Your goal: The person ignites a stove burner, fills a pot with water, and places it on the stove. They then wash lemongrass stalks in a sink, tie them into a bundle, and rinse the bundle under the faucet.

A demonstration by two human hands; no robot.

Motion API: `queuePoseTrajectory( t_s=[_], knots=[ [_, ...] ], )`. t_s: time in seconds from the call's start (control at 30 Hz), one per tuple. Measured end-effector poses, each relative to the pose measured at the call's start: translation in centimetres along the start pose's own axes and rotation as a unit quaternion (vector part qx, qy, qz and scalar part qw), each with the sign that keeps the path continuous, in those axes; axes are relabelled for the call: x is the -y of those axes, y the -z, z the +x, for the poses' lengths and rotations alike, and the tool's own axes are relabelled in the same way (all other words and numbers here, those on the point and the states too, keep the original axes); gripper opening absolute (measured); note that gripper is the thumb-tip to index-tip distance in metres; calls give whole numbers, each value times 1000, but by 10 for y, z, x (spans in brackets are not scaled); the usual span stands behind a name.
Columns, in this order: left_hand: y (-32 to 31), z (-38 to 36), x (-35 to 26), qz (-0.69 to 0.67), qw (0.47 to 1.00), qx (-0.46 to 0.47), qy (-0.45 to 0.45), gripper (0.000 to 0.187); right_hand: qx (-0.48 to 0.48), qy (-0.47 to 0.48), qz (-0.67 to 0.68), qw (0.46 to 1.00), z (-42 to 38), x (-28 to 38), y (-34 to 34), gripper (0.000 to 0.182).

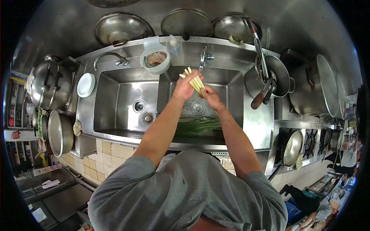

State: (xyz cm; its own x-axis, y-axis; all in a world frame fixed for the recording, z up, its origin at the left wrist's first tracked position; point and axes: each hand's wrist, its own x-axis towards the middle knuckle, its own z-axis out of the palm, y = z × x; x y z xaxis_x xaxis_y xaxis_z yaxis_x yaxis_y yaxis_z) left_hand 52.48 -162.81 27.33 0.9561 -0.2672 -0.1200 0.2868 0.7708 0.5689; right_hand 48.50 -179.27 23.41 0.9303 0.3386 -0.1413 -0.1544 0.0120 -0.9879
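Note:
Over the right sink basin, my left hand is closed around a bunch of pale yellow-green stalks that look like lemongrass. Their upper ends stick out past my fingers, close under the right faucet. My right hand grips the lower end of the same bunch, its thumb and fingers pressed together. Long green stalks lie along the near side of that basin, partly behind my forearms; their kind is hard to make out.
Behind the sink stand a white container with something brownish in it and a clear bottle. A white lid lies at left. On the right, a pot holds long-handled utensils. A wok sits on the stove.

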Motion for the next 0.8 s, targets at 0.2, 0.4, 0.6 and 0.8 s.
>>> queuePoseTrajectory(
  t_s=[0.2, 0.4, 0.6, 0.8],
  knots=[
    [-8, 32, 10, 115, 988, -103, -27, 20, -37, -32, -109, 993, -4, -17, 3, 31],
    [-8, 49, 11, 122, 991, -41, 36, 20, -48, -65, -220, 972, -3, 9, 17, 27],
    [-5, 15, -4, 137, 990, 1, -10, 27, -79, -10, -241, 967, 8, 25, -12, 40],
    [17, -3, -5, 111, 993, -18, 29, 30, -33, -12, -359, 933, 15, 60, -13, 43]
  ],
)
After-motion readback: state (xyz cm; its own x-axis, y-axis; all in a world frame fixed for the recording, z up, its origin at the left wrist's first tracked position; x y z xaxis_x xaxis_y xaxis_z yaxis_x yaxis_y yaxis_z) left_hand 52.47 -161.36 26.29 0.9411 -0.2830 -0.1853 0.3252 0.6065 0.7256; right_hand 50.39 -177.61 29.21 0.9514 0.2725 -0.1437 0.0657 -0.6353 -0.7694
